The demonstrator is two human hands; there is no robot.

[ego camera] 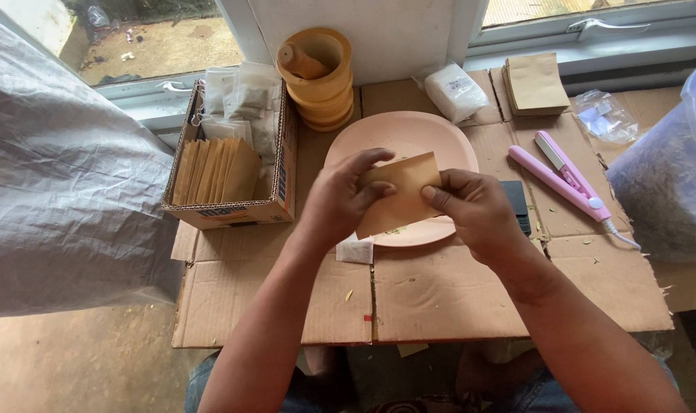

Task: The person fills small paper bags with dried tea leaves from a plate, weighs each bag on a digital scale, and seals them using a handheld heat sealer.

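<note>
Both hands met over the middle of a flattened cardboard sheet (440, 294) that served as the work surface. The left hand (340, 200) and the right hand (470, 206) held one small brown paper packet (400, 193) between them, the left thumb and fingers pinched on its left edge and the right thumb and fingers pinched on its right edge. The packet was tilted and hung just above the near rim of a pale pink plate (409, 130), which lay toward the far middle of the cardboard.

A small white tea bag (355, 249) lay on the cardboard just beside the plate's near edge, under the left wrist. Along the left edge stood an open cardboard box (275, 191) with brown packets (214, 170) standing in a row and white sachets (245, 99) behind them. A stack of orange bowls (319, 95) stood at the far edge, just behind the plate. To its right lay a white bag (455, 92) and a stack of brown packets (535, 82). A pink sealing iron (566, 180) lay slantwise toward the right edge, with a small black device (516, 200) partly hidden behind the right hand. A clear plastic tub (673, 168) of dried leaves stood past the right edge.
</note>
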